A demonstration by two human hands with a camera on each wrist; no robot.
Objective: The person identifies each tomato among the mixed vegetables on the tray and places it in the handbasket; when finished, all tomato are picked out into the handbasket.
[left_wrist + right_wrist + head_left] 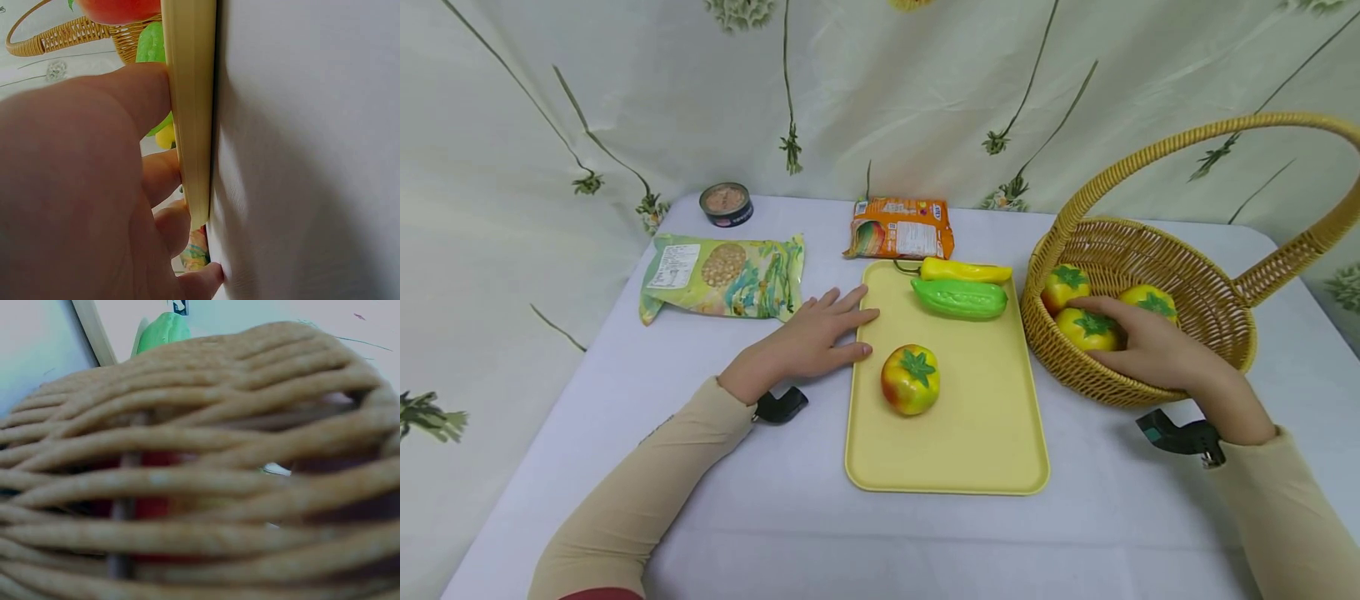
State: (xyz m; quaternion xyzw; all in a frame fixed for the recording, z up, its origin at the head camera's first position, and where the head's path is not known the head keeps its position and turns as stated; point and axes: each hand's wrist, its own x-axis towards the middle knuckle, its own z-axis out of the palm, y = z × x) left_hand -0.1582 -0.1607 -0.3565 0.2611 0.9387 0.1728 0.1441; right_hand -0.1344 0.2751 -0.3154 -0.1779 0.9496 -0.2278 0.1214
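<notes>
the front fruit [1075, 332] sits in the wicker basket [1063, 367], near its left wall, green leaf top upward. its glossy, even skin suggests a stiff, light, moulded piece, perhaps slightly slippery but hardly fragile; round its widest part looks the safest hold, since the leaf top offers little to grip. the right hand [1157, 346] curves thumb and fingers round it; how firmly, i cannot tell, as the right wrist view is mostly blurred wicker. the rear fruit [1057, 287] lies just beside it, and the right fruit [1141, 295] is near on the other side.

left of the basket, the tray [947, 462] bears a red-yellow fruit [901, 390], probably apt to roll, and a green pepper [958, 300] and yellow pepper [966, 270]. the left hand [808, 340] holds nothing, fingers spread, touching the tray's left rim.
</notes>
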